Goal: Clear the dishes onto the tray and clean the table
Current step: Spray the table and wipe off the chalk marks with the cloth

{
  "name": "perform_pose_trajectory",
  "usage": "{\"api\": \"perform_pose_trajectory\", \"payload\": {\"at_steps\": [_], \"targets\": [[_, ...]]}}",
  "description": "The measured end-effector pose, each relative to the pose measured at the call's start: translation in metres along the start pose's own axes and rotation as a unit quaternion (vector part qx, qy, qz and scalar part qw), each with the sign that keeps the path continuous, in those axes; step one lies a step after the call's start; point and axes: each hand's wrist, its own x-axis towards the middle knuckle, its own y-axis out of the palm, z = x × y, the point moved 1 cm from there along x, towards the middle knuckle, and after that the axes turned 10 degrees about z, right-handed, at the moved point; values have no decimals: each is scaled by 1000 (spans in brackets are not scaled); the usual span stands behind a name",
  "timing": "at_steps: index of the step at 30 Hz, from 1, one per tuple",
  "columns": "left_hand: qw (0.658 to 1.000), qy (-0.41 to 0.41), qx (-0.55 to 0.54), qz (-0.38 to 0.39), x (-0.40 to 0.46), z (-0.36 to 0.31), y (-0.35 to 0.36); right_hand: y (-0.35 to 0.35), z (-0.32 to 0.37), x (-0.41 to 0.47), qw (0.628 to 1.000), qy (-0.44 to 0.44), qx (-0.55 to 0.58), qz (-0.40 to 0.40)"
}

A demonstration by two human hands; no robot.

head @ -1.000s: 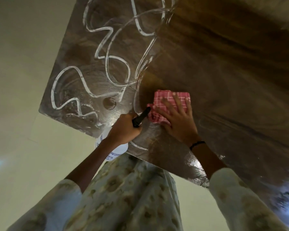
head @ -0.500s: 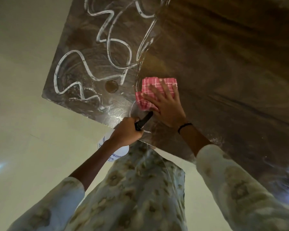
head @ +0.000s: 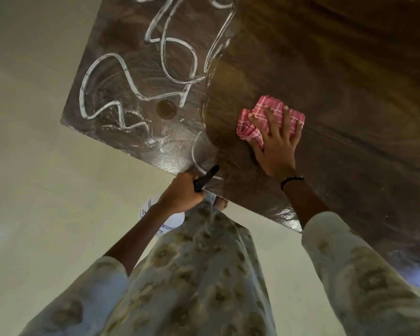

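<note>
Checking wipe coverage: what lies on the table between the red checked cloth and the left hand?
Head view: bare, wiped brown tabletop between red checked cloth and left hand; white foam arc near the hand.

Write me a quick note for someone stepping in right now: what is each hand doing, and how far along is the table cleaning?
Right hand: fingers spread, pressing the red checked cloth on the table.
Left hand: grips the spray bottle at the near table edge, black nozzle pointing over the top.
Done: the brown area around the cloth looks wiped.
Left: white foam squiggles cover the left part. No dishes or tray in view.
</note>
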Motion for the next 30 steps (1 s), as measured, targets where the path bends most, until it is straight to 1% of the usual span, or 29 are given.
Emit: {"api": "perform_pose_trajectory", "payload": {"at_steps": [3, 6, 9, 11, 13, 15, 18, 20, 22, 23, 24, 26, 28, 30], "targets": [[1000, 19, 18, -13, -5, 5, -3, 0, 31, 5, 1000, -14, 1, -2], [999, 14, 36, -35, -13, 7, -6, 10, 75, 5, 998, -69, -2, -5], [999, 26, 24, -35, -22, 16, -8, 29, 111, -18, 991, -128, -30, 8], [999, 24, 10, -40, -27, 23, -11, 38, 112, -44, 983, -181, -40, 19], [998, 9, -9, -53, -29, 29, -13, 45, 94, -70, 975, -214, -60, 22], [998, 7, -12, -59, -32, 30, -14, 43, 68, -82, 978, -195, -69, 16], [998, 15, -9, -53, -36, 34, -12, 32, 51, -68, 996, -94, -9, -4], [998, 22, -8, -54, -40, 41, -10, 26, 65, -44, 999, -23, 34, -16], [998, 22, -17, -64, -44, 48, -8, 26, 94, -27, 998, 18, 54, -18], [997, 20, -24, -70, -46, 51, -8, 29, 109, -23, 999, 11, 51, -14], [997, 16, -29, -73, -48, 55, -8, 33, 123, -25, 999, -15, 44, -12], [997, 9, -37, -71, -50, 59, -9, 43, 138, -44, 995, -94, 19, -8], [997, 3, -37, -68, -52, 61, -10, 52, 133, -73, 990, -144, -11, 7], [997, -1, -37, -66, -53, 63, -13, 58, 112, -96, 989, -148, -22, 8]]}}
